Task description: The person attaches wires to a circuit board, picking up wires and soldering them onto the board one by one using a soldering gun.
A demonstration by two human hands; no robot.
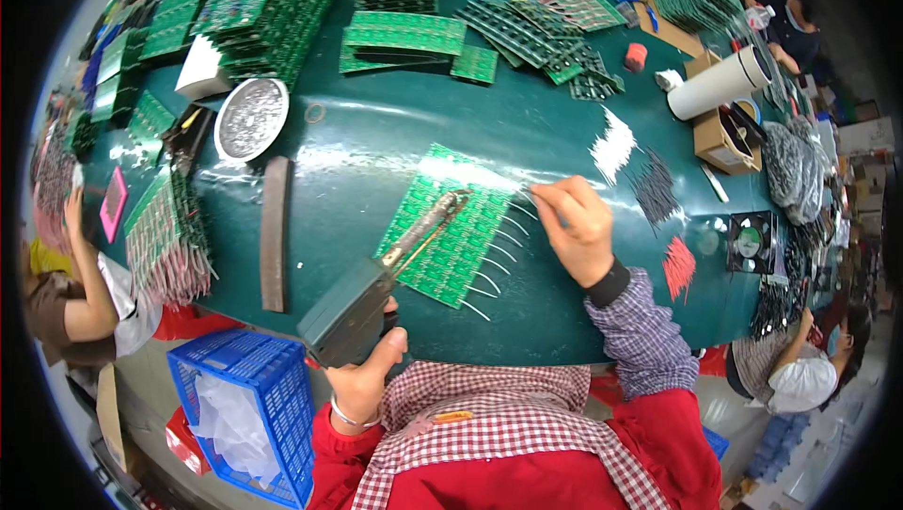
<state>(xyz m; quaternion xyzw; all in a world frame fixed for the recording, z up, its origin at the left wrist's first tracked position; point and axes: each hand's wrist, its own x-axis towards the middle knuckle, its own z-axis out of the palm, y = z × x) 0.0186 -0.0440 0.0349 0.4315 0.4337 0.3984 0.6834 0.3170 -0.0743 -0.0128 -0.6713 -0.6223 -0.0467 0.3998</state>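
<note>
Head view, soldering gun (362, 298), diagonal, pointing upper-right

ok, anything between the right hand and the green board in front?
Nothing visible stands between the right hand, which seems to pinch a thin wire, and the upper right edge of the green board. The left hand holds a gun-shaped tool over the board, its tip left of the right hand.

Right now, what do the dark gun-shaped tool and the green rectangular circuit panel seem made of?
Gun-shaped tool: dark body probably matte plastic, showing little shine; barrel likely worn metal, patchily grey. Circuit panel: perhaps coated fibreglass, glossy by its white glare.
</note>
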